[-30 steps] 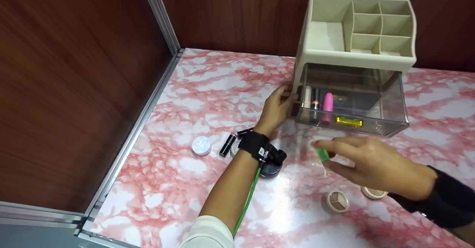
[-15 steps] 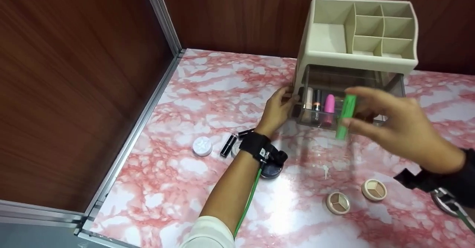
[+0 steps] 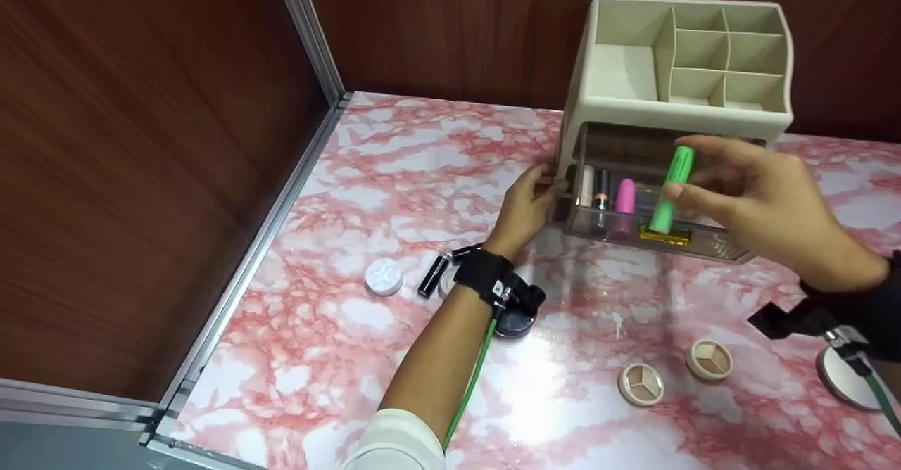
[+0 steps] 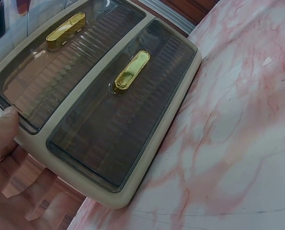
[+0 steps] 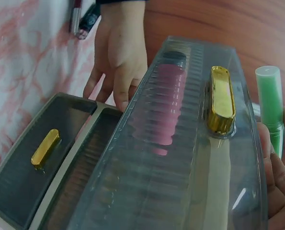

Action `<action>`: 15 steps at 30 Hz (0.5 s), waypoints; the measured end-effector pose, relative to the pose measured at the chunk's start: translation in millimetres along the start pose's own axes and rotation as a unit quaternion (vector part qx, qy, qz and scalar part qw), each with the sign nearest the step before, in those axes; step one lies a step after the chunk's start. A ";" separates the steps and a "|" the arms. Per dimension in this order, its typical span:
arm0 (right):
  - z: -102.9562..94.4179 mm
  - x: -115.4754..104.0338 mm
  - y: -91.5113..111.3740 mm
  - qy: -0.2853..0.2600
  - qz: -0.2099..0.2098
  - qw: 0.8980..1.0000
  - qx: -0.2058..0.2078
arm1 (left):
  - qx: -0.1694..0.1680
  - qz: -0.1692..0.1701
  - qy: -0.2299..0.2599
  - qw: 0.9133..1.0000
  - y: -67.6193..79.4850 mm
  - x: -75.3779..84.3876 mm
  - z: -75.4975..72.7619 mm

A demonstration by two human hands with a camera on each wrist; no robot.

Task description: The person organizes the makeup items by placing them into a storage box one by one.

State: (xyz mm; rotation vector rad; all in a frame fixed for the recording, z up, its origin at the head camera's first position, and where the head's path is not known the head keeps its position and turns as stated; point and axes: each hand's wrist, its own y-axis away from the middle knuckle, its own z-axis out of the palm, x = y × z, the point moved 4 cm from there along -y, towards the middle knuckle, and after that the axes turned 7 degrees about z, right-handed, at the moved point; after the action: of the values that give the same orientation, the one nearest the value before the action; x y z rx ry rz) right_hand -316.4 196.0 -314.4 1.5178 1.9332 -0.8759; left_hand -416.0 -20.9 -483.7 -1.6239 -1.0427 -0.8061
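My right hand point(image 3: 774, 206) pinches a slim green cosmetic tube point(image 3: 672, 188) between thumb and fingers, tilted over the front of the pulled-out clear drawer point(image 3: 711, 248). In the right wrist view the green tube point(image 5: 270, 100) shows beside the drawer's gold handle point(image 5: 221, 103). The drawer holds a pink bullet-shaped tube point(image 3: 624, 199), a black lipstick point(image 3: 600, 185) and a beige tube point(image 3: 586, 187). My left hand point(image 3: 524, 206) touches the left side of the cream organizer point(image 3: 676, 119); in the left wrist view its thumb point(image 4: 7, 122) lies at the front frame, its fingers loosely extended alongside.
Two three-shade palettes point(image 3: 641, 385) lie front right, near a round pale compact point(image 3: 845, 378). A white round jar point(image 3: 384, 276), a black lipstick tube point(image 3: 433, 276) and a dark round case point(image 3: 514, 324) lie around my left forearm. Brown panels point(image 3: 450, 34) stand behind and left.
My right hand has carried the green tube from the table below the drawer up and right, over the drawer's front. The left hand stays at the organizer's side.
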 end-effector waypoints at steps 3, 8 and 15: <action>-0.6 1.7 -2.7 -0.012 0.008 1.000 0.001 | 0.000 0.000 0.001 1.000 -0.3 -0.3 -0.5; -2.3 2.7 -7.7 -0.044 -0.003 0.999 0.007 | 0.000 -0.001 0.003 1.000 -0.4 -0.8 -0.7; -4.9 8.4 -11.4 -0.051 -0.009 0.998 0.032 | 0.002 -0.002 0.027 1.000 -0.4 1.3 1.2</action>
State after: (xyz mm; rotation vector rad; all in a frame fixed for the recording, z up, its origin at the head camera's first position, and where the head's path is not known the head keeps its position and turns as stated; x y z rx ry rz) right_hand -329.5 203.1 -315.6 1.4645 1.8636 -1.0113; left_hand -415.8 -19.4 -482.7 -1.5892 -1.0097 -0.8454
